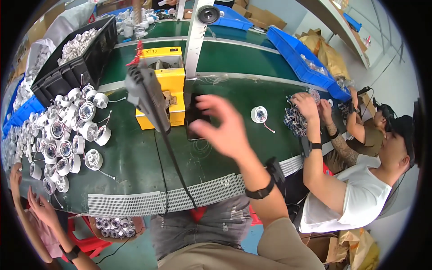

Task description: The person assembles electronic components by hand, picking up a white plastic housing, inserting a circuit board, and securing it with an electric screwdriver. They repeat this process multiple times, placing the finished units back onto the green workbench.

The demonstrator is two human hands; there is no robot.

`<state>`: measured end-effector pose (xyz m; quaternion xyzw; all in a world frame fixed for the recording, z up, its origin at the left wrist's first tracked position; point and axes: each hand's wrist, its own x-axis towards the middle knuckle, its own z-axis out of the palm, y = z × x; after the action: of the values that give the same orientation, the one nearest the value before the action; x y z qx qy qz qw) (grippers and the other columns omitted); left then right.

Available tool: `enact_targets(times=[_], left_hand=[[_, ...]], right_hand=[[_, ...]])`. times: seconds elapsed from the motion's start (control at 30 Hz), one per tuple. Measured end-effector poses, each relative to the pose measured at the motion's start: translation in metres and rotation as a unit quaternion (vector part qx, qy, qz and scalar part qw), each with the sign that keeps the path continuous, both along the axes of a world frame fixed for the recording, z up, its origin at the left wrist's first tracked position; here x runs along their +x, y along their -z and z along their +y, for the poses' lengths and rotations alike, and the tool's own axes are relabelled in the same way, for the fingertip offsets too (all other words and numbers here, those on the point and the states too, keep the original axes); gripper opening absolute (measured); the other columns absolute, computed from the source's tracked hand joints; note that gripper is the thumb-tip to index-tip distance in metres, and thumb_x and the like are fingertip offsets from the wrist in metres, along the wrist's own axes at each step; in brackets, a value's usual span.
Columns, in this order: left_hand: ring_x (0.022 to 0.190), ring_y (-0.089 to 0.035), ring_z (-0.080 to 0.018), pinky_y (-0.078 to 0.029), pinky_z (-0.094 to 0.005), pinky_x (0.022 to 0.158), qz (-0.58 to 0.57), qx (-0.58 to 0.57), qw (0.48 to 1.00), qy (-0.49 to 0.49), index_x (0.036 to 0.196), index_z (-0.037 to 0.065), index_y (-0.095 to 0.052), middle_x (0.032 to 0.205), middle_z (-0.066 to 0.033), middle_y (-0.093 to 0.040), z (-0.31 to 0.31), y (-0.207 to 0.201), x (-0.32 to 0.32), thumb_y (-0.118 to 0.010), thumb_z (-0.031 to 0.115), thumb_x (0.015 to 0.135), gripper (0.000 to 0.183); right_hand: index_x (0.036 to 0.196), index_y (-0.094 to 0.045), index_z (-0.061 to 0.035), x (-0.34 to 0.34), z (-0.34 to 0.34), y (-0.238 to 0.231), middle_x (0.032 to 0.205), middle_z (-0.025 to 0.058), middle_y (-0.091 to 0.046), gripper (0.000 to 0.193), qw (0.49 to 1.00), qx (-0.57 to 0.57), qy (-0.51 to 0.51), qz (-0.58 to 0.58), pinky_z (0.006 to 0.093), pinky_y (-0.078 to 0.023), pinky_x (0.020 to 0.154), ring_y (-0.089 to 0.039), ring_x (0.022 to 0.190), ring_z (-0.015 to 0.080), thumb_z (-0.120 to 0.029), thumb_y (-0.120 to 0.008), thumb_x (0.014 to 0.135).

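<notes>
Fingers apart and slightly blurred, my right hand [220,126] hovers over the green bench with nothing in it. Beneath and beside it is a dark fixture [192,126], partly hidden by the hand. To its right lies a single white round housing [258,114] with a thin wire. My left hand [42,209], fingers stretched out, is at the bench's left edge, close to a pile of white round housings [65,146] with circuit boards inside and loose wires. A dark grey hanging tool [146,92] with a black cable hangs left of my right hand.
Behind the hanging tool stands a yellow box [175,96]. A black crate [74,67] of small white parts is at the far left, a blue bin [301,60] far right. Co-workers sit both sides; one's hand [306,105] touches a wire heap. A perforated strip [180,198] edges the bench.
</notes>
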<state>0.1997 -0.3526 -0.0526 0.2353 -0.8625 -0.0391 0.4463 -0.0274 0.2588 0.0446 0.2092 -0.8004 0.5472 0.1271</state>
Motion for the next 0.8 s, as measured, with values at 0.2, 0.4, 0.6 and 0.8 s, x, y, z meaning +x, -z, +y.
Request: enact_targets(times=[0.2,0.4,0.6,0.8], left_hand=[[0.095,-0.061,-0.0254,-0.048,-0.0305,0.084,0.079,-0.017,0.976,0.202,0.116,-0.003,-0.06,0.11,-0.0133,-0.063,0.143,-0.034,-0.019,-0.054,-0.002,0.094,0.022],[0.087,-0.064,-0.0219,-0.051,-0.0297,0.074,-0.105,0.26,0.778,0.563,0.105,-0.002,-0.062,0.088,-0.015,-0.064,0.291,-0.078,-0.076,-0.06,-0.004,0.084,0.021],[0.094,-0.064,-0.0158,-0.056,-0.0285,0.077,-0.254,0.59,0.536,0.548,0.136,0.001,-0.041,0.119,-0.0136,-0.057,0.374,-0.086,-0.13,-0.064,0.009,0.091,0.051],[0.099,-0.063,-0.0198,-0.061,-0.0333,0.079,-0.255,0.652,0.46,0.547,0.14,0.002,-0.039,0.12,-0.0111,-0.056,0.37,-0.072,-0.167,-0.062,0.01,0.093,0.053]], right_hand=[[0.124,-0.058,-0.0038,-0.028,0.142,0.048,0.115,0.0174,-0.062,0.064,0.863,0.29,0.414,0.017,0.0395,-0.05,0.09,-0.062,0.104,0.0357,-0.026,-0.083,0.07],[0.121,-0.061,-0.0031,0.003,0.09,0.016,0.114,0.0169,-0.064,0.059,0.966,0.251,0.067,-0.005,0.0368,-0.052,0.087,-0.065,0.101,0.0326,-0.016,-0.082,0.067],[0.132,-0.047,-0.0062,0.036,-0.013,-0.004,0.117,0.0167,-0.061,0.072,0.936,0.285,-0.203,0.032,0.0417,-0.05,0.091,-0.06,0.107,0.0368,-0.02,-0.081,0.071],[0.128,-0.05,-0.0069,0.028,-0.049,-0.001,0.117,0.0148,-0.061,0.067,0.941,0.256,-0.215,0.057,0.0407,-0.051,0.089,-0.061,0.105,0.035,-0.021,-0.082,0.071]])
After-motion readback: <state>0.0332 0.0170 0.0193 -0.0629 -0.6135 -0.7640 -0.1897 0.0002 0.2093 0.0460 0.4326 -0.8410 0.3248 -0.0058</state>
